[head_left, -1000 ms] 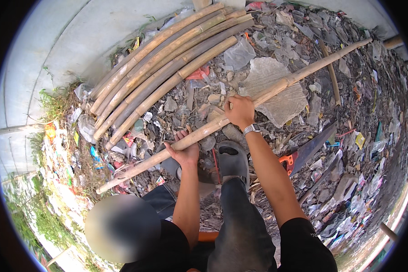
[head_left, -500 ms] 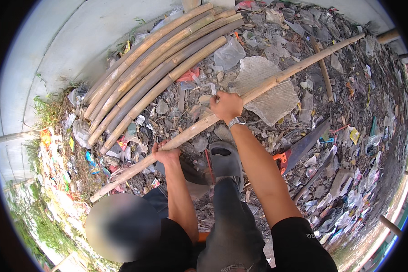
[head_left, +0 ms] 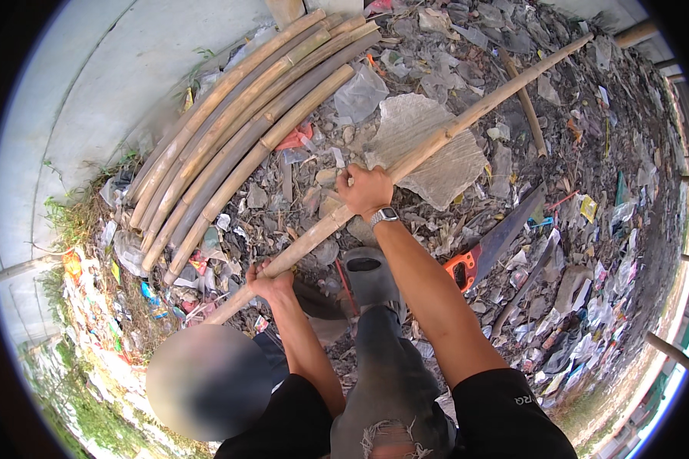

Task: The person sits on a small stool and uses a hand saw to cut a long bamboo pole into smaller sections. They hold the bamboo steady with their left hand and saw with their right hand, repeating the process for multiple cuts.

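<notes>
A long bamboo pole (head_left: pixel 314 231) runs slantwise from the lower left to the upper right. Low on it, my left hand (head_left: pixel 272 283) is closed around the pole. Farther up, my right hand (head_left: pixel 366 191), with a watch on the wrist, also grips it, fingers wrapped over. The upper stretch of the pole passes across a flat rough stone slab (head_left: pixel 406 126). My foot in a grey clog (head_left: pixel 371 275) is just below the pole, between my forearms. A blurred round shape (head_left: pixel 207 382) covers the pole's lower end.
Several bamboo poles (head_left: pixel 241 145) lie side by side by the pale wall (head_left: pixel 61 99) at left. A handsaw (head_left: pixel 505 229) with an orange handle rests right of my right forearm. A thin stick (head_left: pixel 524 107) lies at upper right. Plastic scraps and litter cover the ground.
The whole view has shifted, so the surroundings sit farther left. Both hands keep their grip on the bamboo pole. Its lower end, visible before, is now behind the blurred shape.
</notes>
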Action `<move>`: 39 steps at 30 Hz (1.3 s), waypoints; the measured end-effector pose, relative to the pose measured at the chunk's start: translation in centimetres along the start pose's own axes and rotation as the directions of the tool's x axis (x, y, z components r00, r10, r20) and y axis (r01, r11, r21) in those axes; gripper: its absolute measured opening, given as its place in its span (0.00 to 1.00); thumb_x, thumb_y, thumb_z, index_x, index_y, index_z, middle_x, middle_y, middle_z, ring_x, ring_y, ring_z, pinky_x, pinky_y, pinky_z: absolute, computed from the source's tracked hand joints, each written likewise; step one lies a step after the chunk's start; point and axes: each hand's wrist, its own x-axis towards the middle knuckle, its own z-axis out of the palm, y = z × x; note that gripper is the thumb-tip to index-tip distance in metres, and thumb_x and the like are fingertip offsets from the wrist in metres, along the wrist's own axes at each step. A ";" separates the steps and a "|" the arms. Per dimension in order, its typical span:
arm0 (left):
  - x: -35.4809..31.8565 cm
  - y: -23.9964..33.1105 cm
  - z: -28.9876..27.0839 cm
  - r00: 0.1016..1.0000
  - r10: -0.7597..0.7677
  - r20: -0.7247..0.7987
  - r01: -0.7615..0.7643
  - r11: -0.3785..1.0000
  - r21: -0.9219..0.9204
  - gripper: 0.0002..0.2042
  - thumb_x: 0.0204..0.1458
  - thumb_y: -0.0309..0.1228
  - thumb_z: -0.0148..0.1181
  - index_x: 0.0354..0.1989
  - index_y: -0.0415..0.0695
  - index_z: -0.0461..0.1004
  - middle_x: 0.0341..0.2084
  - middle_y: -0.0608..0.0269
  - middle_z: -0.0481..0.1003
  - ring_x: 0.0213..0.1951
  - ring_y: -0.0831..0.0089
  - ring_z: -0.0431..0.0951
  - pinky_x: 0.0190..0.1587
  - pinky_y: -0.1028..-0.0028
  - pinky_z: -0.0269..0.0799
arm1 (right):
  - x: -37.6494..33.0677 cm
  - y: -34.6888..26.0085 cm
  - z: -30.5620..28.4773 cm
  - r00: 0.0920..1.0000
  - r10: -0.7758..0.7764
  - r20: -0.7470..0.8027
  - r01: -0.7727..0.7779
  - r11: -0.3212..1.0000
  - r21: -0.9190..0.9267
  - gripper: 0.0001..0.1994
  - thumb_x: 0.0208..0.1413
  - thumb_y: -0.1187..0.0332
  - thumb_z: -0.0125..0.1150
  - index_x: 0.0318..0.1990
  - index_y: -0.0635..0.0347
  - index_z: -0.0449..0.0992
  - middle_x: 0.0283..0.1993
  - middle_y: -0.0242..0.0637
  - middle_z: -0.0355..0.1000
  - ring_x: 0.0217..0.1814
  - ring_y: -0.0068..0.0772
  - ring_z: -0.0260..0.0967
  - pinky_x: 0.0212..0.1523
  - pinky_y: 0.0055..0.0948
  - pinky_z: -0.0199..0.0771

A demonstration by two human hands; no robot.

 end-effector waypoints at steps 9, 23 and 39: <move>-1.1 1.0 0.2 0.999 0.022 -0.026 -0.022 1.000 -0.001 0.12 0.57 0.35 0.52 0.24 0.51 0.58 0.21 0.70 0.61 0.27 0.68 0.67 0.40 0.63 0.71 | 0.2 -0.1 0.0 1.000 -0.007 0.001 0.007 1.000 -0.021 0.10 0.50 0.58 0.67 0.22 0.49 0.79 0.17 0.38 0.75 0.18 0.45 0.70 0.35 0.41 0.73; 0.8 0.6 -0.3 1.000 -0.002 0.013 0.002 1.000 -0.002 0.12 0.56 0.36 0.55 0.24 0.51 0.61 0.21 0.71 0.64 0.27 0.69 0.69 0.40 0.65 0.71 | 1.1 0.0 -0.5 0.995 0.034 0.092 -0.046 0.991 0.128 0.09 0.50 0.60 0.68 0.24 0.51 0.80 0.18 0.36 0.76 0.23 0.46 0.75 0.30 0.43 0.76; 2.0 1.8 -4.2 0.851 0.135 0.507 -0.078 0.988 -0.132 0.34 0.43 0.64 0.73 0.40 0.43 0.77 0.38 0.61 0.75 0.44 0.63 0.75 0.55 0.60 0.72 | -2.4 -4.4 -3.3 1.000 -0.012 -0.013 0.015 0.935 0.354 0.05 0.53 0.69 0.67 0.35 0.56 0.78 0.33 0.38 0.78 0.38 0.45 0.77 0.40 0.47 0.75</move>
